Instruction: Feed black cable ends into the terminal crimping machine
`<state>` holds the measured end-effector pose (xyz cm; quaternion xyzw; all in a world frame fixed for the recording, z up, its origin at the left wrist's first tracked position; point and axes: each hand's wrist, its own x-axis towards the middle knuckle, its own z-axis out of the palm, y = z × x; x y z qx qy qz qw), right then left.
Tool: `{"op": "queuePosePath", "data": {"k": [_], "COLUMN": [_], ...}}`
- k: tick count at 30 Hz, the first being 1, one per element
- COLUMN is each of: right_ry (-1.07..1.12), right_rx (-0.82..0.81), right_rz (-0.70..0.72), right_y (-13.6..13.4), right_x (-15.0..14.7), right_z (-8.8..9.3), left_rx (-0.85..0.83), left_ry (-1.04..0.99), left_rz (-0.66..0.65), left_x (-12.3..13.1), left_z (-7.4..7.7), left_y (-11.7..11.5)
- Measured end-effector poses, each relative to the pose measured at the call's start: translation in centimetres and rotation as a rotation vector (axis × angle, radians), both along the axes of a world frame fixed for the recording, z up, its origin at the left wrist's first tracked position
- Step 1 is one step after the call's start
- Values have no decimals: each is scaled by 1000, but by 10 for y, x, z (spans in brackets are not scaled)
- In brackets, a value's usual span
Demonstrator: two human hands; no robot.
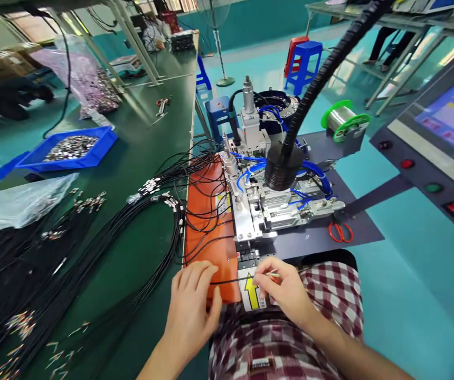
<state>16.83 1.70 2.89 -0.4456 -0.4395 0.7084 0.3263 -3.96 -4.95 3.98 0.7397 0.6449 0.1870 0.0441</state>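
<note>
My right hand (284, 287) pinches the end of a black cable (230, 281), in front of the machine. Thin coloured wires (273, 274) stick out past its fingers. My left hand (193, 298) is over the orange plate (219, 250), its fingers curved and its thumb apart from them. Toward that hand the cable runs left and passes beneath it; what the hidden fingertips touch cannot be seen. Below the cable lies a white label with a yellow arrow (252, 293). Just beyond is the metal machine (266, 206) with blue air tubes.
Bundles of black cables (92, 248) cover the green table (132, 279) at left. A blue tray (72, 148) holds small metal parts. Red-handled scissors (340, 231) lie right of the machine. A black flexible lamp arm (318, 79) hangs above; a control panel (433, 163) stands at right.
</note>
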Motion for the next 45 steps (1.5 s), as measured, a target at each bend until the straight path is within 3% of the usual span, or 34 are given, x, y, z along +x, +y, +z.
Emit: {"op": "queuePosePath", "data": {"k": [4,8,14,18,23,29,34,39,45], "right_ry": [57,50,98,96,92,20,-92,-219,-276], "right_rx": [-45,-50,-30,-64,-58,-45,72,212,290], "right_rz": [45,24,71,-8,17,50,67,33,51], "right_y": [-2,1,15,19,17,17,14,10,8], "right_x": [-3,4,18,27,21,14,6,2,7], "right_z": [-2,-5,-7,-7,-13,-17,-9,-9,-17], "left_rx": [-201,-332,-616,-602,-706,-783,-815,-770,-786], "left_ry": [-247,-378,-771,-923,-1106,-1308,-1447,-1565,-1624], "left_rz": [-142,-119,-159,-95,-31,24,83,236,208], "left_x": [22,33,46,48,50,51,55,59,58], "left_z": [2,2,20,14,3,1,-1,-10,-13], "left_y": [3,13,45,56,58,56,56,56,56]}}
